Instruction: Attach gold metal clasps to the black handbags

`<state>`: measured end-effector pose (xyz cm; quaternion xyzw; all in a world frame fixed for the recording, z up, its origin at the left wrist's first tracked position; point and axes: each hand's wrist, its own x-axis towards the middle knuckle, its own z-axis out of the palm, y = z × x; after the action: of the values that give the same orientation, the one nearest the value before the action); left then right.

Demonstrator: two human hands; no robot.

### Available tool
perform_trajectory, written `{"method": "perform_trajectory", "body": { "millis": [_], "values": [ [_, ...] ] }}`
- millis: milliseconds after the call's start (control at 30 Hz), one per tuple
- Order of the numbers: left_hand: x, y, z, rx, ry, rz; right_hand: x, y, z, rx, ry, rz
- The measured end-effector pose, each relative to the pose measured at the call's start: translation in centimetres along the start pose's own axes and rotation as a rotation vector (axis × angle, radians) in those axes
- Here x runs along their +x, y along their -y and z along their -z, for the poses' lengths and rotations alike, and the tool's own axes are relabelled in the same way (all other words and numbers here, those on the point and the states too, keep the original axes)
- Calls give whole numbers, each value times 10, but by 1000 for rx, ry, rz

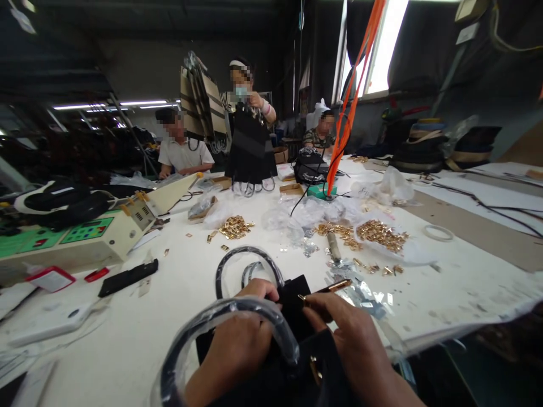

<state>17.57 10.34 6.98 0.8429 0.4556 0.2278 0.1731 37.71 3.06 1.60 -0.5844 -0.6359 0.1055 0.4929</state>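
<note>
Head view, item 1?
— Black bag (297, 316) at the near edge of the white surface (178, 294). Left hand (237, 345) clenched on it beside the wrapped handle (237, 316). Right hand (352, 339) closed, pinching a gold-tipped tool (328, 288) against the bag.

Risks?
— 1: tool tip may slip and scratch the bag, since the grip is fine. 2: handle wrap may tear under the left hand. 3: gold fittings (382, 234) lie loose; a sweep scatters them.

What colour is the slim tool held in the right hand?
Gold, with a darker tip: the slim tool in the right hand; head view shows it best.
</note>
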Motion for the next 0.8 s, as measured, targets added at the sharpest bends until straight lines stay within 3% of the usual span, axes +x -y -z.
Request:
{"method": "perform_trajectory", "body": {
  "millis": [333,533,667,800],
  "values": [
    [-5,-18,8,-71,-59,-118,-10,-5,-5,-100,-47,120],
    [-9,-16,-1,-90,-111,-201,-2,6,-2,-185,10,38],
    [-13,-16,-1,-100,-65,-215,4,8,-4,-254,98,45],
    [-18,-7,1,-133,37,-157,2,2,2,-142,159,118]
  ]
}}
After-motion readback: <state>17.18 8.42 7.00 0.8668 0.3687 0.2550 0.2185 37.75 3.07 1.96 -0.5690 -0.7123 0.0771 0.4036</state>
